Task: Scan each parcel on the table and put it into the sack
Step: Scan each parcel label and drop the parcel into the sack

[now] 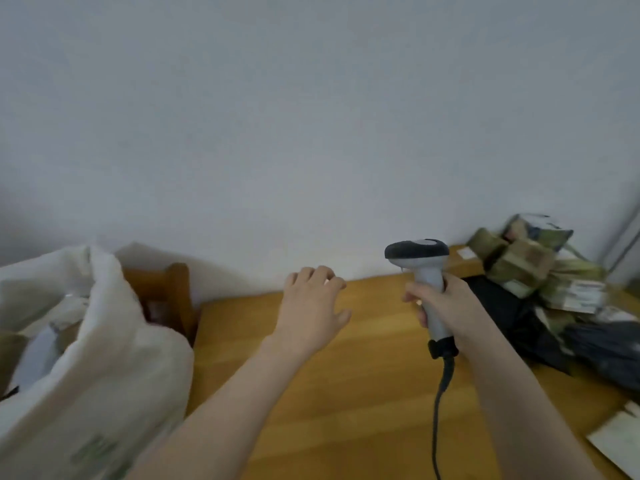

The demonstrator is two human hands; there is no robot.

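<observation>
Left hand point(311, 303) empty, fingers spread; right hand point(446, 303) grips scanner point(420, 268). Reach parcels point(526, 268), label toward scanner.

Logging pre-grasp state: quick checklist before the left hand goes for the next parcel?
1. Scanner gripped in right hand: ok.
2. Left hand free, fingers spread, nothing held: ok.
3. Parcels to scan: pile at the table's far right: ok.
4. A parcel within the left hand's reach: not ok, the pile lies beyond the right hand.
5. Sack mouth open at left, items already inside: ok.
6. Barcode label facing up on the next parcel: cannot tell, blurred.
</observation>
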